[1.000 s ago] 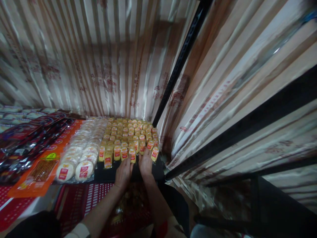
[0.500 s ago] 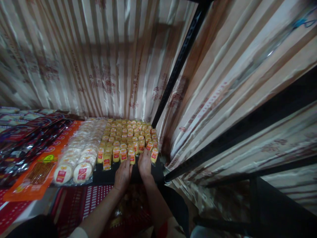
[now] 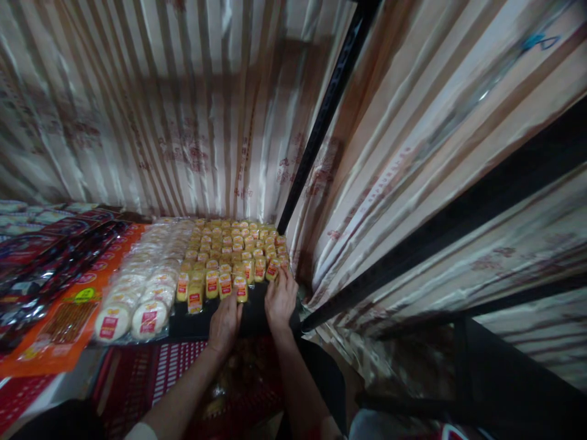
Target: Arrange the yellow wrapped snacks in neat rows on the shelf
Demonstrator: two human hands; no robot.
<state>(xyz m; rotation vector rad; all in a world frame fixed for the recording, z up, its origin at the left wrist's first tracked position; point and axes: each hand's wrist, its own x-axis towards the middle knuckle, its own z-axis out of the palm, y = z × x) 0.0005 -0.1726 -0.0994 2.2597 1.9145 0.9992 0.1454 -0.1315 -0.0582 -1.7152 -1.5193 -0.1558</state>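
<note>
Rows of small yellow snack packets (image 3: pixel 211 283) with red and white labels stand on a black shelf (image 3: pixel 183 324). My left hand (image 3: pixel 224 324) is at the front row, its fingers closed at the lower edge of one snack packet (image 3: pixel 240 289). Over the right end of the rows, my right hand (image 3: pixel 280 300) has its fingers bent around a packet that it mostly covers. Another packet (image 3: pixel 272 269) leans just left of those fingers.
Round white wrapped crackers (image 3: pixel 150 319), an orange bag (image 3: pixel 68 324) and dark shiny packs (image 3: pixel 46 287) lie to the left. Below sits a red basket (image 3: pixel 177 360). A black post (image 3: pixel 316 140) and slanted bar (image 3: pixel 413 226) stand before the curtain (image 3: pixel 206 122).
My right hand has shifted right, onto the end packet, which it now covers. My left hand stays by the same front packet. The view has moved slightly.
</note>
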